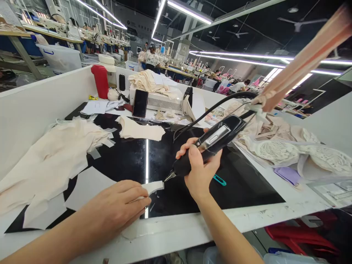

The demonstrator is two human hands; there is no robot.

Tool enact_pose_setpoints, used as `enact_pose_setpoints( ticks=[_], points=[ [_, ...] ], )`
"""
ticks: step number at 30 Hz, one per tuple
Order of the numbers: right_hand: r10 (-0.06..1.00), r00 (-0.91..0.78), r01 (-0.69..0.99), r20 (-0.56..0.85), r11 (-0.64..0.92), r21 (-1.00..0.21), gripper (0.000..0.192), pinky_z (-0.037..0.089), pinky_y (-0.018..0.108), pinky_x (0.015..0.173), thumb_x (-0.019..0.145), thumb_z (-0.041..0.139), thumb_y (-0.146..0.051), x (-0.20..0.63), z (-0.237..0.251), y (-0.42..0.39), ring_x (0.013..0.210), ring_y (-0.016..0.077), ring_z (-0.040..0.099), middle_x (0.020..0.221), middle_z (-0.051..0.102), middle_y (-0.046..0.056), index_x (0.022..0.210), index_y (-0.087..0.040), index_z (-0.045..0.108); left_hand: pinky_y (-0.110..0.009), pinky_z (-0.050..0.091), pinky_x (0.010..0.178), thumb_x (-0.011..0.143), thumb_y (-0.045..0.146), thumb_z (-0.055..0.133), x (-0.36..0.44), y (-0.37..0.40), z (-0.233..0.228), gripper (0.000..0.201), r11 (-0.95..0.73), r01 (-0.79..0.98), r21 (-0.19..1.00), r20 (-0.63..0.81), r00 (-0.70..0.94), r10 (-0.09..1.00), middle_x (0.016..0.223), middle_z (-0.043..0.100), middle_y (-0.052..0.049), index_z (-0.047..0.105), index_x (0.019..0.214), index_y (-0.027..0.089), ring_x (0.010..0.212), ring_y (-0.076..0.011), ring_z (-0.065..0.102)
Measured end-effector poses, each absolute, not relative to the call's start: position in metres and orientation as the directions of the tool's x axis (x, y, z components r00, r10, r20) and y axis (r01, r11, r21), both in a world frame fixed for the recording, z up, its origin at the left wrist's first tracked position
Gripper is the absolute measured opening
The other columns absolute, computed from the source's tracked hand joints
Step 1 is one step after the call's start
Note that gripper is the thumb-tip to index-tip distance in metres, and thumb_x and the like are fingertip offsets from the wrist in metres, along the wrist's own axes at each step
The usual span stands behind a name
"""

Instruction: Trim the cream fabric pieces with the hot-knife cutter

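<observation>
My right hand (199, 167) grips a black corded hand tool (211, 143) like a pen, its metal tip pointing down-left. The tip touches the right end of a small white fabric strip (154, 186) on the black glossy worktop (123, 157). My left hand (117, 209) lies flat on the strip's left end and presses it to the surface. The tool's black cable (211, 108) loops up and back to the right.
A cream fabric pile (49, 157) lies left, a folded cream piece (140, 130) behind. Lace pieces (288, 146) lie right, a teal clip (219, 179) beside my wrist. A phone (140, 103), a white machine (165, 101) and a red bottle (100, 80) stand at the back. People work at distant tables.
</observation>
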State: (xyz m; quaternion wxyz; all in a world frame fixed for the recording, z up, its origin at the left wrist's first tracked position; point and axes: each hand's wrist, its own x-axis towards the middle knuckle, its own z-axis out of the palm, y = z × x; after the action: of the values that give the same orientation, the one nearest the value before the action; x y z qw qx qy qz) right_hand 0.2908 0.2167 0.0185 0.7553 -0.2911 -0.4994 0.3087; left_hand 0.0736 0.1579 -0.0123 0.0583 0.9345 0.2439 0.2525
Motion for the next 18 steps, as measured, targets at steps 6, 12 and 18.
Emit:
enact_pose_setpoints(
  ticks=[6,12,18],
  points=[
    [0.771,0.27,-0.223,0.577,0.633,-0.742,0.029,0.056,0.024,0.057,0.089,0.071,-0.017,0.284,0.011,0.215,0.062,0.0077,0.062,0.086,0.065,-0.008,0.105,-0.028,0.049,-0.043,0.057,0.09,0.102,0.018,0.06,0.105,0.18,-0.028,0.019,-0.889,0.452,0.076,0.445,0.782,0.436,0.107,0.07,-0.007,0.066,0.12,0.013,0.1,-0.0262,0.066],
    [0.787,0.266,-0.211,0.557,0.611,-0.763,0.036,0.05,0.02,0.049,0.086,0.072,-0.014,0.279,0.013,0.214,0.06,0.0076,0.061,0.082,0.064,-0.008,0.106,-0.028,0.045,-0.039,0.056,0.089,0.096,0.026,0.073,0.109,0.188,-0.038,0.031,-0.871,0.492,-0.007,0.395,0.801,0.449,0.104,0.069,-0.006,0.064,0.123,0.014,0.098,-0.024,0.067],
    [0.79,0.244,-0.205,0.562,0.608,-0.767,0.033,0.048,0.019,0.046,0.086,0.072,-0.017,0.28,0.017,0.214,0.058,0.0078,0.059,0.076,0.06,-0.009,0.101,-0.027,0.044,-0.039,0.053,0.083,0.104,0.023,0.057,0.102,0.186,-0.042,0.024,-0.844,0.535,0.03,0.365,0.781,0.508,0.106,0.068,-0.008,0.063,0.126,0.014,0.094,-0.0249,0.065]
  ],
)
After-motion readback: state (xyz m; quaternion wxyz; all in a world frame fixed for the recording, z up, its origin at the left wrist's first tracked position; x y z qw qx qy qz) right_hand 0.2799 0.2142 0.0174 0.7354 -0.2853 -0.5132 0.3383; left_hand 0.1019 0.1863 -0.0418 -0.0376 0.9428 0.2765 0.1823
